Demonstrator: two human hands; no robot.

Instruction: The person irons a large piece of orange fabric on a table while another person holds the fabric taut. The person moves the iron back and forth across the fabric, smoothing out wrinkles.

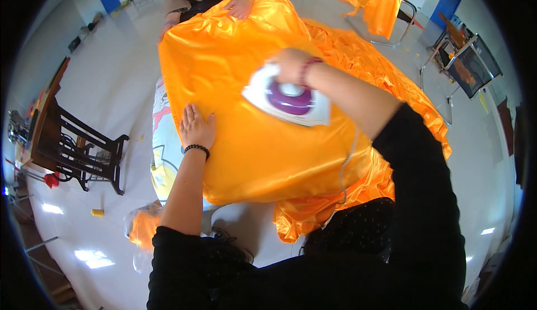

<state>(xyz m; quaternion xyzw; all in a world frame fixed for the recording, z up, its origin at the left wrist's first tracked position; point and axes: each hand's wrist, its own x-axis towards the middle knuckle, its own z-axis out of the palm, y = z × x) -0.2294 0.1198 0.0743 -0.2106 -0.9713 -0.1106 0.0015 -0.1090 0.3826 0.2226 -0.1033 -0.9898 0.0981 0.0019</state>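
Observation:
Orange satin fabric (251, 155) lies spread over a table with a patterned cover (161, 113), which shows along the left edge. My right hand (291, 67) is closed around the handle of a white and purple clothes iron (289, 102), which is over the fabric and somewhat blurred. Its pale cord (345, 163) runs down the fabric's right side. My left hand (196, 129) rests flat, fingers apart, on the fabric near its left edge. Across the table, another person's hands (241, 7) touch the fabric's far edge. More fabric hangs in folds at the right.
A sewing machine table with dark iron legs (90, 142) stands at the left. Metal-framed chairs are at the right, one with a black mesh back (478, 64), another draped with orange fabric (379, 4). A yellow thread spool (97, 212) and a plastic bag (142, 226) lie on the floor.

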